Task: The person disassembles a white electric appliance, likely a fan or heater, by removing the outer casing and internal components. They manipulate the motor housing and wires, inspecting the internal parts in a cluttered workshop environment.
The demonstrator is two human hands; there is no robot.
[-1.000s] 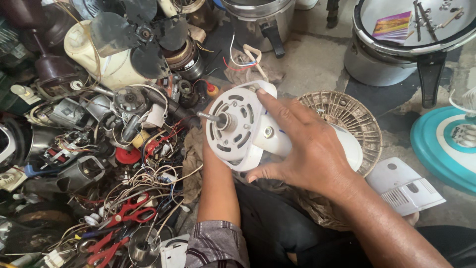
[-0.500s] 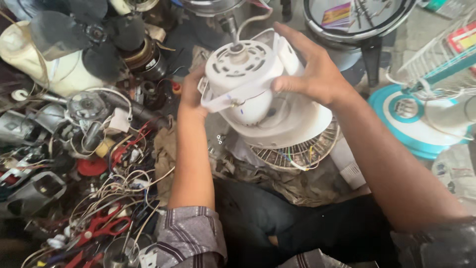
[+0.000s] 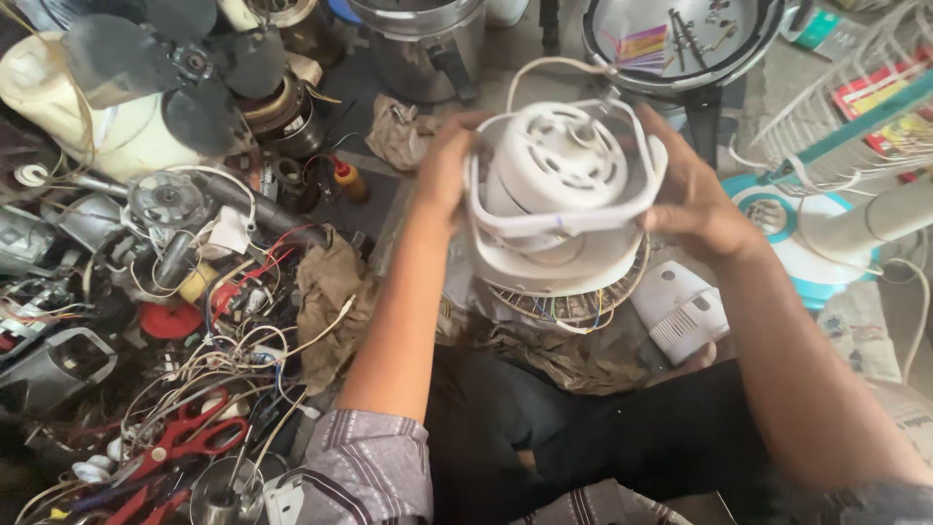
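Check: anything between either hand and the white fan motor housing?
Nothing visible. The left hand and right hand both touch the white fan motor housing directly, one on each side, holding it above the wire fan guard.

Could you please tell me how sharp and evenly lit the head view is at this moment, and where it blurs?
In the head view, the round white plastic fan motor housing is softly blurred, as are the left hand and right hand gripping it; light is even and diffuse, without harsh glare; the red-handled scissors lie in dimmer clutter; the frame's lower right edge smears.
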